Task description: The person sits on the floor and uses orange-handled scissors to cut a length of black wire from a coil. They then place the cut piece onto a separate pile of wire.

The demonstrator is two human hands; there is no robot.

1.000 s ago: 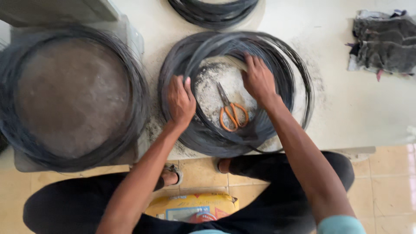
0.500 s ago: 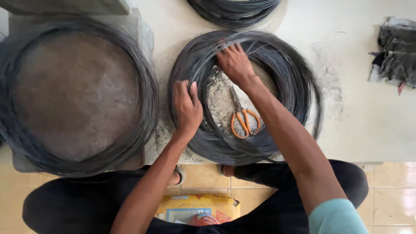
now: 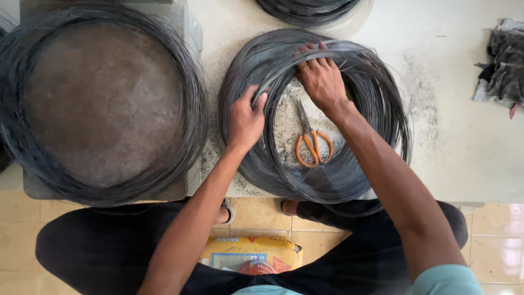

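While pressed on the wire coil (image 3: 349, 180), left hand (image 3: 246, 121) and right hand (image 3: 322, 82) each grip strands; orange scissors (image 3: 312, 143) inside.

Middle wire coil (image 3: 349, 175): scissors (image 3: 312, 141) inside; larger coil (image 3: 103, 104) left; rag (image 3: 505, 65) right; third coil (image 3: 305, 10) behind.

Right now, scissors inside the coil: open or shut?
Slightly open. The scissors lie flat inside the wire coil; orange handle loops sit a little apart, blades nearly together. Neither hand touches them.
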